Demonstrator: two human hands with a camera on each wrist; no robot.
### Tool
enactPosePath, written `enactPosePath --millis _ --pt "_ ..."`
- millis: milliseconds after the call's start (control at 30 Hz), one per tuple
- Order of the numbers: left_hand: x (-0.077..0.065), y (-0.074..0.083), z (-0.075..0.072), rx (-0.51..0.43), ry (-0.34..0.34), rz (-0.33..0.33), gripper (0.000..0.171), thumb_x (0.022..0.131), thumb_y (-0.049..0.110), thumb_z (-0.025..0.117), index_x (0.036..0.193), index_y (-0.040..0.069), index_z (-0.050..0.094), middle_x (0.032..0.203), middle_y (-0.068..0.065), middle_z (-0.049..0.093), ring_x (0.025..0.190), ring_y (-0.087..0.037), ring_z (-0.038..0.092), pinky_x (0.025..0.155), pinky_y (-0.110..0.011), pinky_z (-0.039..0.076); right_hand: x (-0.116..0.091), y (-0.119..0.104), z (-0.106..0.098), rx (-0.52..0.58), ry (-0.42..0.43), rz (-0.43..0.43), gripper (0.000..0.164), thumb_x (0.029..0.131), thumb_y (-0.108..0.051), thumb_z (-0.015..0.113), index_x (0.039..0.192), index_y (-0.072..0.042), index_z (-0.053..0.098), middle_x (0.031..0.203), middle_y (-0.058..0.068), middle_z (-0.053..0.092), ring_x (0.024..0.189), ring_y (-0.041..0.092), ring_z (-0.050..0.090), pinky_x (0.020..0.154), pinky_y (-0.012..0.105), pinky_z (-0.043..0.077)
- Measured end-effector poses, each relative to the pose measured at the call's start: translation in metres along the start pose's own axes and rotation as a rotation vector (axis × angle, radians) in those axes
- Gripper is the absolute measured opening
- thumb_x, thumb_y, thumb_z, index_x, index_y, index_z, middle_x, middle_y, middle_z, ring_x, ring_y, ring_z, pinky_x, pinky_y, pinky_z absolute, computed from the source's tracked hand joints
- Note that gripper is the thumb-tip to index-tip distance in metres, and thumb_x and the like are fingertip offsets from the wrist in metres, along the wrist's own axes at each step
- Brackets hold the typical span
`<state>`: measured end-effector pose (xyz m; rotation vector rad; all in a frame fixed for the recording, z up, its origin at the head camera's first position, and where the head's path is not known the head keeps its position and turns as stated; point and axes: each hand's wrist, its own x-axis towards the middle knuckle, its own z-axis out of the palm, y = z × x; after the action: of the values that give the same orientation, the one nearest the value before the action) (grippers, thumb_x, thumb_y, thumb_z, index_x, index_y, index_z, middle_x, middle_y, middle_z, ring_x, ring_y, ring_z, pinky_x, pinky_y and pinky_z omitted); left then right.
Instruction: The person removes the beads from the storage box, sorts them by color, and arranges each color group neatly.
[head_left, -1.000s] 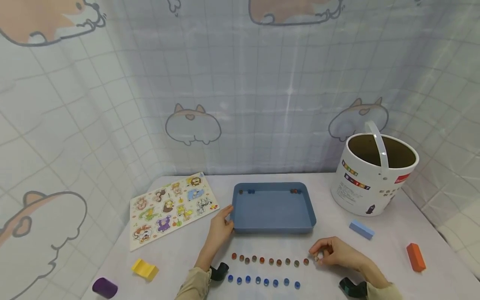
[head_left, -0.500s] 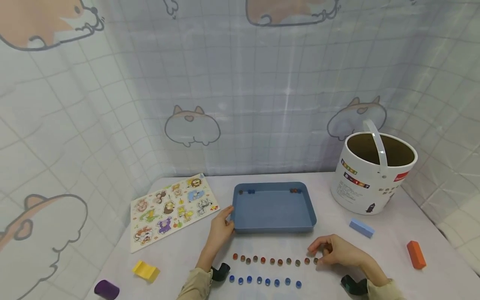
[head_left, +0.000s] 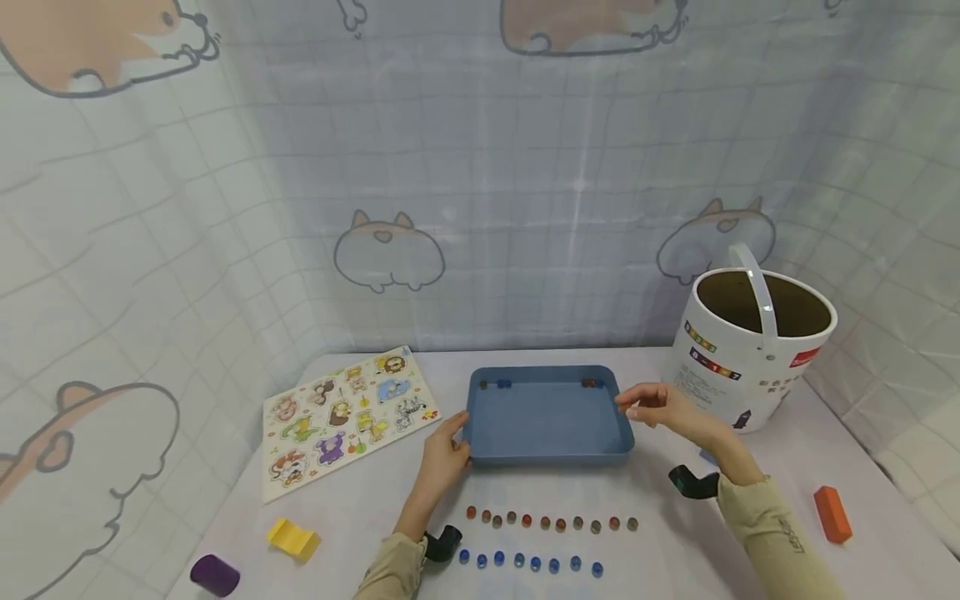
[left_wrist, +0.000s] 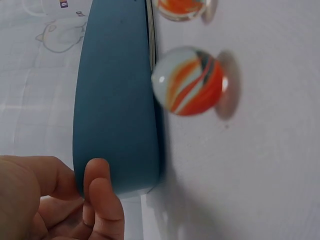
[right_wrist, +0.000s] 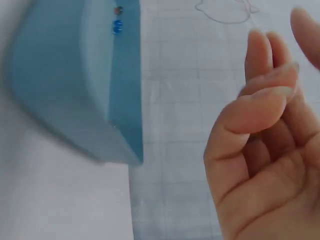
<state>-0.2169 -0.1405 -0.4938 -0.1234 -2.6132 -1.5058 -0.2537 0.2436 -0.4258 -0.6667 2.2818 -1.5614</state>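
Observation:
A blue-grey tray lies in the middle of the table. At its left side, my left hand grips the wall near the front corner; in the left wrist view the fingers bend against that corner. My right hand hovers just beside the tray's right wall, fingers loosely bent and holding nothing, as the right wrist view confirms. Several marbles sit along the tray's back wall: a brownish one and blue ones left, more right. In front, a row of reddish and greenish marbles runs above a row of blue marbles.
An animal puzzle board lies left of the tray. A white bucket with a raised handle stands back right. Also on the table are a yellow wavy block, a purple cylinder and an orange block. The right arm mostly covers a blue block.
My right hand let go of a greenish marble at the right end of the upper row, then rose and moved back to the tray's right side. The left hand stays on the tray.

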Motion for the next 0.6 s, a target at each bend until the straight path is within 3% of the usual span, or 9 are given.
enactPosePath --millis 100,200,367,500,600 --pt "0.001 0.000 0.001 -0.022 0.001 -0.022 0.057 0.080 -0.011 0.050 0.136 -0.008 0.050 0.142 -0.021 0.051 0.047 -0.006 0.048 0.046 -0.017 0.044 0.020 -0.007 -0.003 -0.029 0.066 0.078 0.039 0.095 -0.024 0.058 0.124 0.002 0.060 0.119 0.008 0.067 0.101 0.018 0.063 0.086 0.036 0.053" --pt "0.001 -0.001 -0.002 -0.036 0.006 -0.035 0.057 0.079 -0.011 0.050 0.137 -0.007 0.049 0.142 -0.021 0.051 0.047 -0.006 0.047 0.046 -0.016 0.044 0.047 -0.011 0.002 -0.047 0.068 0.116 0.047 0.096 -0.032 0.058 0.129 0.001 0.057 0.130 0.023 0.059 0.117 0.032 0.059 0.100 0.048 0.048" --pt "0.003 -0.003 -0.001 -0.052 -0.001 -0.017 0.058 0.079 -0.011 0.050 0.137 -0.007 0.049 0.136 -0.024 0.055 0.046 -0.005 0.045 0.046 -0.016 0.044 0.089 -0.003 0.017 -0.047 0.045 0.175 0.049 0.096 -0.034 0.056 0.131 0.001 0.056 0.131 0.024 0.059 0.123 0.042 0.053 0.106 0.054 0.040" --pt "0.003 -0.005 0.001 -0.039 -0.012 -0.023 0.059 0.079 -0.010 0.050 0.137 -0.006 0.049 0.126 -0.026 0.060 0.046 -0.006 0.045 0.045 -0.016 0.042 0.111 0.009 0.030 -0.103 0.114 0.272 0.045 0.098 -0.030 0.054 0.129 0.003 0.058 0.129 0.022 0.062 0.121 0.040 0.054 0.104 0.050 0.042" --pt "0.002 -0.005 0.001 -0.037 -0.013 -0.027 0.059 0.079 -0.010 0.050 0.137 -0.005 0.049 0.129 -0.026 0.058 0.046 -0.006 0.045 0.045 -0.016 0.042 0.120 0.014 0.039 -0.186 0.176 0.318 0.043 0.098 -0.025 0.053 0.125 0.007 0.060 0.128 0.024 0.061 0.119 0.040 0.055 0.101 0.049 0.044"
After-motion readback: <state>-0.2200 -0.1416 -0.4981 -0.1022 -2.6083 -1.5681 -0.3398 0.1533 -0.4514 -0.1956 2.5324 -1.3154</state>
